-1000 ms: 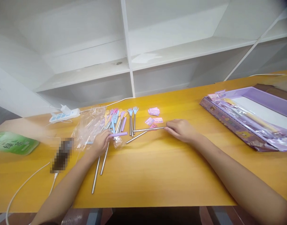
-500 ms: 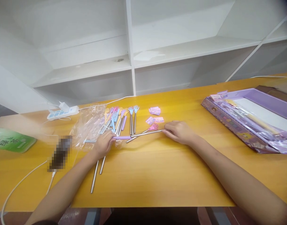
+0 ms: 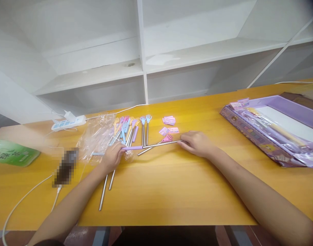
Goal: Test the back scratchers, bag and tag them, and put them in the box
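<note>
Pinching a purple tube (image 3: 133,148) in the left hand (image 3: 113,157) and a silver rod (image 3: 158,145) in the right hand (image 3: 196,143), end to end over the worktop (image 3: 171,194), nearer its back edge. Pointing the tube rightward, with long axis nearly parallel to the front edge; angling the rod's right end slightly backward.

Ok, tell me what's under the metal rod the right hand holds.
Under the metal rod: a pink-headed stick on the table, its head and left end showing. The stretch where they cross is covered.
</note>
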{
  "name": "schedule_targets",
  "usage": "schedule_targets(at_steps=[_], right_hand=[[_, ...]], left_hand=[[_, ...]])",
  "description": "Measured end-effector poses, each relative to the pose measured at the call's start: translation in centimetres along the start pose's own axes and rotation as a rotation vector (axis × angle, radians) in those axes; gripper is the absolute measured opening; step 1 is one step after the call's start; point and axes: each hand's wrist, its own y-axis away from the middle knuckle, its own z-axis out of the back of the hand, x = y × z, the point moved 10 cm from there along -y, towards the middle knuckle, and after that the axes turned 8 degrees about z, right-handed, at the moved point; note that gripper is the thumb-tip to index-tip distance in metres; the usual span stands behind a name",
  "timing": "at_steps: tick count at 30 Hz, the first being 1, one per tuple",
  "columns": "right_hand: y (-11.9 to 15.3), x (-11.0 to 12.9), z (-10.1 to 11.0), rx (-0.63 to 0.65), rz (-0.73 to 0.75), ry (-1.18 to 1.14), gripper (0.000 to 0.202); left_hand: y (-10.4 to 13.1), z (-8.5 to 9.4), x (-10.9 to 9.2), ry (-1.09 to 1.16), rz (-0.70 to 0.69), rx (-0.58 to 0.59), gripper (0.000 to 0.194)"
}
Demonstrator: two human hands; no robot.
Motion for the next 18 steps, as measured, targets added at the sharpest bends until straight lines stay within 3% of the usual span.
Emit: schedule_targets(at_steps=[18], right_hand=[[0.01, 0.82, 0.83, -0.028, 0.006, 0.114, 0.050]], left_hand=[[0.12, -0.14, -0.68, -0.011, -0.005, 0.005, 0.032]])
